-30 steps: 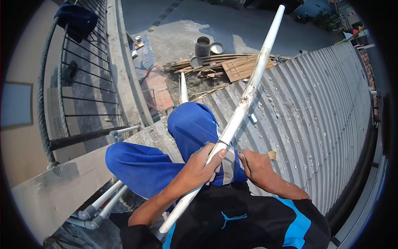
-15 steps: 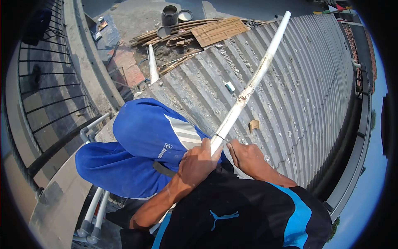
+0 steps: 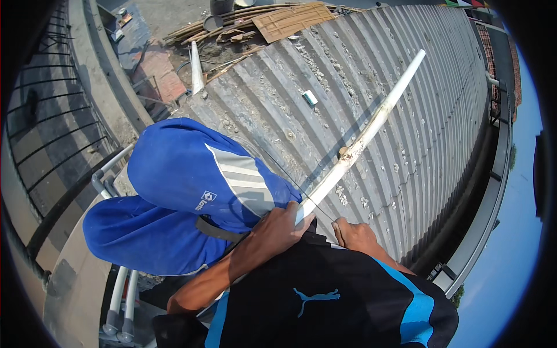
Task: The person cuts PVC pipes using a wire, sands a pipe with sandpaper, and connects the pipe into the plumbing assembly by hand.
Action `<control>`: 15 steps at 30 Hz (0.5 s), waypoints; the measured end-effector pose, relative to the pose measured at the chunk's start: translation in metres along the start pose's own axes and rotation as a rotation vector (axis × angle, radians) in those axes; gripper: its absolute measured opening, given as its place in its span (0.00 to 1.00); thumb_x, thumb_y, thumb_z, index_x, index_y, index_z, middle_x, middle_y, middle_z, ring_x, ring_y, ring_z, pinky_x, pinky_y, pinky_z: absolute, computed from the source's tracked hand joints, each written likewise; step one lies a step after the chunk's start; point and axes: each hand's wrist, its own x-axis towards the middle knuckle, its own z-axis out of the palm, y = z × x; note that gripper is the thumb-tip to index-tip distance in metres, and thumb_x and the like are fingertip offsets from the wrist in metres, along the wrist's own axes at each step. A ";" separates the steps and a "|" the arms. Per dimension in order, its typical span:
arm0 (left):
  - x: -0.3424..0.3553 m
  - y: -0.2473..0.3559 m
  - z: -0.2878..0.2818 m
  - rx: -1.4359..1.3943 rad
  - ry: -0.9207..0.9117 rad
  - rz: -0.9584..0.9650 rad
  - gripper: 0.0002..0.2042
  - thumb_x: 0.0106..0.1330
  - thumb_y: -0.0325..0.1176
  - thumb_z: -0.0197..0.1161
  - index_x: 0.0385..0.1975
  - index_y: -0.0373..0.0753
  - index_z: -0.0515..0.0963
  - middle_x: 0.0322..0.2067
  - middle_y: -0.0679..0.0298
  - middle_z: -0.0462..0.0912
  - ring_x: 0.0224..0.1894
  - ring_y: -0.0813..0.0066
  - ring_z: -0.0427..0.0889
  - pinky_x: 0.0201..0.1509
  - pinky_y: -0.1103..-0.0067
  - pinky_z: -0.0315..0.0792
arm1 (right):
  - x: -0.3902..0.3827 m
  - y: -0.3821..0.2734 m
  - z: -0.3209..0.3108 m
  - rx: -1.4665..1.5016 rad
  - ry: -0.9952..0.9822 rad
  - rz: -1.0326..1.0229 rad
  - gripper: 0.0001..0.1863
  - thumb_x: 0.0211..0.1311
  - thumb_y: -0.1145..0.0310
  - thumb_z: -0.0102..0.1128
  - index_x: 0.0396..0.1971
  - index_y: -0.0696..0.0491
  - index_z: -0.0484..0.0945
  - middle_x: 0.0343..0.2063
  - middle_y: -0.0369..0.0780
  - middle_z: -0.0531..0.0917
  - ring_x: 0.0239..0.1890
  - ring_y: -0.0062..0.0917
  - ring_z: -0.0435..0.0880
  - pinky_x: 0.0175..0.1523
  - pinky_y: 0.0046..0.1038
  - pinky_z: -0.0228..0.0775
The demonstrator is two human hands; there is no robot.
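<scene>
A long white pipe with rust-brown stains slants up and to the right from my lap, over a corrugated roof. My left hand is closed round its lower end, beside my blue-trousered knee. To the right of the pipe, my right hand is closed in a pinch on a thin dark wire. The wire runs from the roof side of my knee, across the pipe just above my left hand, to my right fingers. How it passes behind the pipe is hidden.
Rubble and a small white-and-green box lie on the corrugated roof. Beyond are a wooden door panel and bamboo poles. Black metal railings stand left, grey-white pipes lower left. A gutter edges the right.
My right hand has moved down and right, away from the pipe, with more wire showing between them. The pipe's far end has swung down and right; the view has shifted too.
</scene>
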 end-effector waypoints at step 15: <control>0.015 -0.015 0.008 -0.464 -0.425 -0.126 0.20 0.66 0.48 0.50 0.31 0.31 0.70 0.13 0.63 0.68 0.11 0.75 0.70 0.14 0.77 0.66 | -0.007 -0.007 0.018 0.159 0.082 0.204 0.10 0.62 0.67 0.51 0.27 0.57 0.66 0.11 0.48 0.73 0.15 0.46 0.74 0.20 0.41 0.64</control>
